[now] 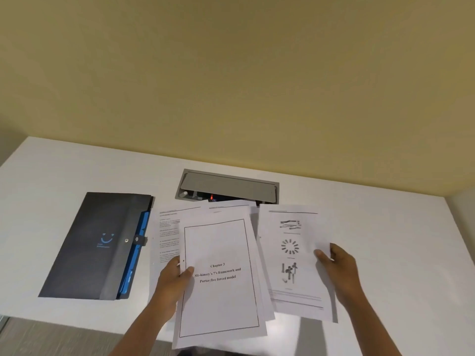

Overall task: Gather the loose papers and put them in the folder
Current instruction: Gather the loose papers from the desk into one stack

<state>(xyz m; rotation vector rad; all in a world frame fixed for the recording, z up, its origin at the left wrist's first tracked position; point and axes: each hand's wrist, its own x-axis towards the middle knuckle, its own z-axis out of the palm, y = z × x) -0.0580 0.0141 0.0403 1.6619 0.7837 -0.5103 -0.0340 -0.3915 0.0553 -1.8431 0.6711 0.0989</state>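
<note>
Papers (221,276) are pinched in the left hand (174,277), one sheet (295,260) in the right hand (339,268); the folder (95,245) lies snapped shut, nothing yet filed.

Bordered white title sheet (221,278): "Chapter 3", then "Mc-kinsey's 7's framework and Porter five forces model"
Dark grey snap-button folder (95,245): blue smile mark, small blue lettering beneath too small to read
White text page (168,235): print too small to read
White sheet with grey figures (295,260): captions unreadable
</note>
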